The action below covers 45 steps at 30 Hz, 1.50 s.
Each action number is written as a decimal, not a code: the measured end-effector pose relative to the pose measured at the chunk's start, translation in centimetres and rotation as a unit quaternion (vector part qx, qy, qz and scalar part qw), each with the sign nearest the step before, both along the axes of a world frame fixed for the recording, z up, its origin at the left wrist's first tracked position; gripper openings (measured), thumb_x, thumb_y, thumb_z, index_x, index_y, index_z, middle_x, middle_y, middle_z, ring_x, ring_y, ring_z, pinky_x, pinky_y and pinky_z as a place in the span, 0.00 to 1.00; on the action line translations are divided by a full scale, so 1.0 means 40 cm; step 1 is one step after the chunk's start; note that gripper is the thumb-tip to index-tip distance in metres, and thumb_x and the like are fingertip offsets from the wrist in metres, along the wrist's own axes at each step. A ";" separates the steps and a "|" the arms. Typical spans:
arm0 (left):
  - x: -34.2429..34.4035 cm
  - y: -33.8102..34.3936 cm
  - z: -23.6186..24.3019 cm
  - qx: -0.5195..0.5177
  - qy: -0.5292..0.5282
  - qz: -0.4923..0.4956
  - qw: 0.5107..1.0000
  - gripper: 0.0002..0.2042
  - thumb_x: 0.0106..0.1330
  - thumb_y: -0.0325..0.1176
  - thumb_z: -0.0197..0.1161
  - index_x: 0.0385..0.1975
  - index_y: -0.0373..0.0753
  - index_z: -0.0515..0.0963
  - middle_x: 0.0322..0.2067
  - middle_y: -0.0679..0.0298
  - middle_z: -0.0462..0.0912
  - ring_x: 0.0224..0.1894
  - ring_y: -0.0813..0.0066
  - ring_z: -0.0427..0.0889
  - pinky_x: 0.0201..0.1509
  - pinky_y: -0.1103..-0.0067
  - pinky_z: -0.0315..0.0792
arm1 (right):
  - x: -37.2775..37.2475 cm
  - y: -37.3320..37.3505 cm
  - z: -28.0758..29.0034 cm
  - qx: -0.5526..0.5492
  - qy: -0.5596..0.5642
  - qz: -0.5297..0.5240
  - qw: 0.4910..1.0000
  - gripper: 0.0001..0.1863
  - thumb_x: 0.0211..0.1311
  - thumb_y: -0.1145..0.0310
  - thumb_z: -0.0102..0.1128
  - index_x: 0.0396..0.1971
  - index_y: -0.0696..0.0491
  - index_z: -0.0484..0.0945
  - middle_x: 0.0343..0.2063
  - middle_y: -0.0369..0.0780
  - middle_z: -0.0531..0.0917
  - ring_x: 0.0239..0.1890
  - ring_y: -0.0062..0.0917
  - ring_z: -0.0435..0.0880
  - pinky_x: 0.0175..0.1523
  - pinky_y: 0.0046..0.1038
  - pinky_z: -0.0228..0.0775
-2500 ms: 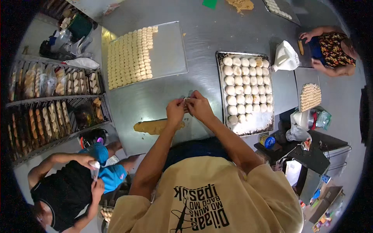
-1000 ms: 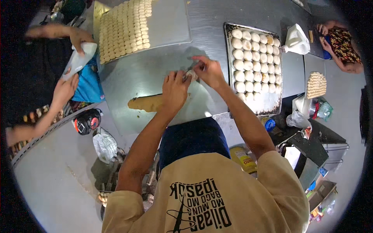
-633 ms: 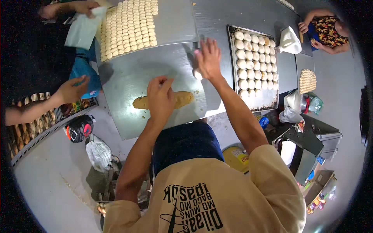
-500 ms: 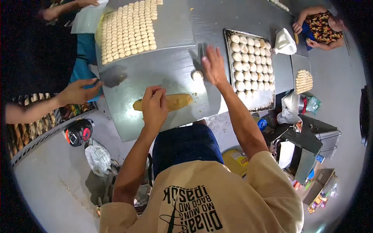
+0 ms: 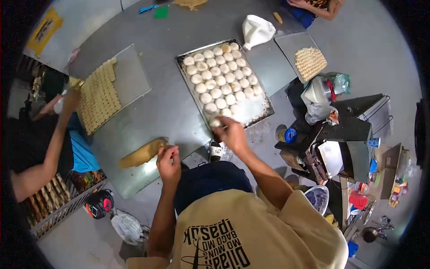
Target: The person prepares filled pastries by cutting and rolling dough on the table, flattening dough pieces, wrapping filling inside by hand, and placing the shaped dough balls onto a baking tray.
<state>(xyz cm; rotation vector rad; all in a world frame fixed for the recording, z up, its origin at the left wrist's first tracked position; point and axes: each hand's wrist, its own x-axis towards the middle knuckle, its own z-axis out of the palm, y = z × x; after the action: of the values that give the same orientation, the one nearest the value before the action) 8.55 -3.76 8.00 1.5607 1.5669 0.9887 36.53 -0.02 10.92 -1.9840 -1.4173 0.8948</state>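
My right hand (image 5: 231, 135) pinches a pale round dough ball (image 5: 216, 122) at the near left corner of the dark-rimmed baking tray (image 5: 256, 105). Rows of similar white dough balls (image 5: 220, 80) cover most of that tray. On the steel table lies a thick yellow-brown log of paste or dough (image 5: 142, 154), to the left of my left hand (image 5: 169, 165). The fingers of my left hand are curled together beside the log's right end; what they hold, if anything, is hidden.
At the left, a tray (image 5: 142, 74) carries many small dough pieces (image 5: 99, 95), with a co-worker's arm (image 5: 56, 148) close by. A white bag (image 5: 257, 30) stands behind the baking tray. Another tray (image 5: 286, 42) sits at the right table edge, near a dark cabinet (image 5: 354, 123).
My view has swung to the right. The dough ball that stood on the table is now in my right hand at the tray. My left hand has come off the log to its right end.
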 end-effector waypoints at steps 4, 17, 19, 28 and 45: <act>0.193 0.040 0.011 0.035 0.052 -0.061 0.996 0.06 0.70 0.22 0.69 0.44 0.34 0.88 0.44 0.53 0.87 0.44 0.51 0.87 0.50 0.64 0.82 | 0.256 0.005 -0.064 0.167 -0.198 -0.051 0.965 0.21 0.59 0.71 0.78 0.54 0.53 0.88 0.45 0.48 0.90 0.44 0.49 0.90 0.51 0.45 0.83; 0.681 0.229 -0.065 0.187 0.278 -0.217 0.917 0.23 0.58 0.35 0.81 0.54 0.42 0.87 0.49 0.60 0.80 0.55 0.56 0.78 0.58 0.61 0.71 | 0.406 0.017 -0.175 0.057 -0.101 -0.057 0.992 0.31 0.58 0.70 0.80 0.63 0.60 0.83 0.52 0.56 0.84 0.52 0.58 0.87 0.58 0.50 0.82; 0.686 0.237 -0.089 0.189 0.302 -0.219 0.909 0.22 0.59 0.35 0.81 0.54 0.43 0.87 0.48 0.60 0.78 0.53 0.57 0.76 0.55 0.61 0.69 | 0.412 0.028 -0.180 0.064 -0.075 -0.053 0.994 0.30 0.59 0.72 0.79 0.63 0.60 0.83 0.52 0.56 0.84 0.52 0.58 0.87 0.58 0.50 0.81; 0.609 0.271 -0.113 0.189 0.298 -0.224 0.908 0.19 0.65 0.32 0.72 0.57 0.44 0.89 0.46 0.62 0.82 0.52 0.56 0.79 0.54 0.60 0.71 | 0.339 0.075 -0.183 0.116 -0.049 -0.070 0.990 0.26 0.57 0.82 0.72 0.59 0.59 0.85 0.50 0.55 0.85 0.54 0.56 0.85 0.60 0.49 0.79; -0.478 0.108 0.138 0.004 0.116 0.040 0.992 0.12 0.70 0.24 0.71 0.52 0.35 0.86 0.50 0.51 0.84 0.45 0.52 0.89 0.52 0.65 0.83 | -0.667 0.706 -0.078 0.209 -0.065 0.231 0.948 0.09 0.63 0.71 0.72 0.43 0.53 0.91 0.42 0.50 0.90 0.50 0.48 0.89 0.56 0.46 0.83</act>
<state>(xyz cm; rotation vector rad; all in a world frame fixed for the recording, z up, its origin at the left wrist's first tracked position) -10.58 0.55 13.52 1.6785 1.7992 0.8821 9.84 28.20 7.81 -1.4391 -2.0076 0.5817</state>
